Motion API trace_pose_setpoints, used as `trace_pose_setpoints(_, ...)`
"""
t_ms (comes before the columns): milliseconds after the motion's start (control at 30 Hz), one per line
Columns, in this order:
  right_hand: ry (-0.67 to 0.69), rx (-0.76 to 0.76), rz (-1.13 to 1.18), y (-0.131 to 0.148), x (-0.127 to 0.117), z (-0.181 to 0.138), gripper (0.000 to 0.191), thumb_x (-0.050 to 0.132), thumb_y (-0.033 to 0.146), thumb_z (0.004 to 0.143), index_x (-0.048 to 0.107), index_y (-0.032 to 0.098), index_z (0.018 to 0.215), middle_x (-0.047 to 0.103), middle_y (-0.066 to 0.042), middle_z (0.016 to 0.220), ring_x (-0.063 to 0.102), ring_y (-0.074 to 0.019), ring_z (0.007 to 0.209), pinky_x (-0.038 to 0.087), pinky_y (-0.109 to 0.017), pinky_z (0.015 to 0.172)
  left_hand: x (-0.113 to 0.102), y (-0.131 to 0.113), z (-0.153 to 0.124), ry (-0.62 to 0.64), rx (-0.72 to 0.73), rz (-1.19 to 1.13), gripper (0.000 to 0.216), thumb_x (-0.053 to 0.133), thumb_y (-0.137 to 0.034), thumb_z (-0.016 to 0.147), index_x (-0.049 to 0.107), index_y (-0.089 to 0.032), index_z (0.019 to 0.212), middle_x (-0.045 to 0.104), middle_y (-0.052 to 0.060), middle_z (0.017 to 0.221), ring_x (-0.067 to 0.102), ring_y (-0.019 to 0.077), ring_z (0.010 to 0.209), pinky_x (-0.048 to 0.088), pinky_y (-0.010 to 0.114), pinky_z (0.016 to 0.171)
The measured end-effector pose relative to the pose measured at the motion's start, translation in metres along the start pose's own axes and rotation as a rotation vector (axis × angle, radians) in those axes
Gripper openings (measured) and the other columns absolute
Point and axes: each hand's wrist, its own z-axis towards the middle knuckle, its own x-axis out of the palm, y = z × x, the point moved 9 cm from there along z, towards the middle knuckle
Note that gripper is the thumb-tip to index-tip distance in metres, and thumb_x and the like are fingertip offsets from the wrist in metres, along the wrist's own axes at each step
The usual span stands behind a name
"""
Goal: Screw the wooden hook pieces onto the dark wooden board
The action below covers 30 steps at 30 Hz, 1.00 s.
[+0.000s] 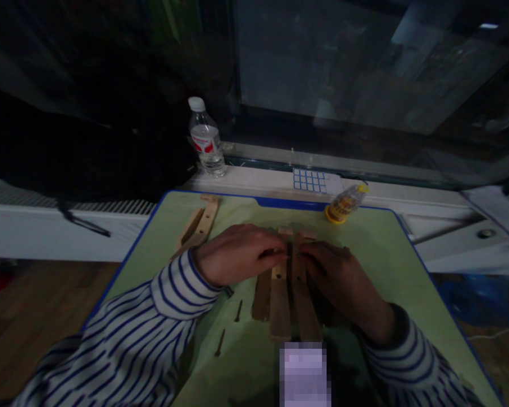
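Observation:
Several flat wooden slats (280, 299) lie side by side in the middle of a green table (398, 265). My left hand (237, 254) rests over their upper part, fingers curled and pinching at the top of the middle slat. From the right, my right hand (339, 277) meets it, fingertips pressed on the same slats. What the fingertips pinch is too small to make out. Both arms wear blue and white striped sleeves.
Another wooden piece (199, 223) lies at the table's far left. Loose screws (238, 311) sit near my left wrist. A yellow glue bottle (343, 204) lies at the far edge, a water bottle (206, 138) and a blue grid sheet (311, 181) on the sill behind.

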Motion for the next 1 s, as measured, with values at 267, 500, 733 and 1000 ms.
trace_pose_setpoints(267,0.016,0.004,-0.012,0.003,-0.003,0.0,0.02,0.048,0.021,0.09,0.059,0.023,0.107,0.068,-0.004,0.102,0.064,-0.0183,0.093,0.048,-0.034,0.085,0.002,0.003,-0.002,0.034,-0.031,0.015,0.022,0.046,-0.031,0.091,0.067,-0.028,0.1,0.07,-0.002,0.09,0.066,0.0154,0.083,0.042,0.025,0.068)
trace_pose_setpoints(500,-0.028,-0.013,-0.023,0.008,-0.029,-0.012,0.021,0.047,0.022,0.09,0.058,0.021,0.108,0.068,-0.006,0.1,0.064,-0.0184,0.088,0.05,-0.032,0.076,0.001,0.001,-0.007,-0.005,0.031,0.001,0.025,0.044,-0.031,0.093,0.067,-0.026,0.103,0.07,0.0,0.092,0.064,0.0143,0.086,0.044,0.023,0.073)
trace_pose_setpoints(733,-0.156,0.082,-0.097,-0.025,-0.071,-0.067,0.024,0.049,0.027,0.089,0.057,0.022,0.111,0.069,-0.006,0.101,0.067,-0.0178,0.082,0.053,-0.029,0.067,-0.004,-0.011,-0.03,-0.222,0.172,-0.039,0.03,0.04,-0.024,0.094,0.061,-0.019,0.114,0.064,0.007,0.109,0.059,0.0171,0.1,0.048,0.031,0.088)
trace_pose_setpoints(1000,-0.232,0.333,-0.128,-0.08,-0.068,-0.149,0.033,0.045,0.042,0.089,0.061,0.022,0.111,0.071,-0.007,0.091,0.069,-0.0186,0.068,0.056,-0.03,0.059,0.018,-0.035,-0.048,-0.199,0.423,-0.254,0.045,0.036,-0.025,0.09,0.045,-0.015,0.133,0.051,0.012,0.135,0.04,0.024,0.13,0.037,0.048,0.106)
